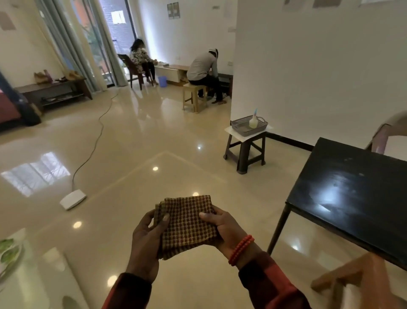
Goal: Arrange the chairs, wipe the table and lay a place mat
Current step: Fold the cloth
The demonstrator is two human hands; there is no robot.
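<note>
A folded checked cloth (187, 225) is held above the floor, left of the black desk (352, 194). The left hand (146, 238) grips its left edge, thumb on top; the right hand (224, 229) grips its right edge, thumb pressed on the fabric.

I can read no words or numbers from where I stand. Two dark posters (173, 10) hang side by side on the far wall, and they may carry print, but they are too small and blurred for me to tell. The pale sheets (323, 3) high on the nearer wall show me no lettering either.
</note>
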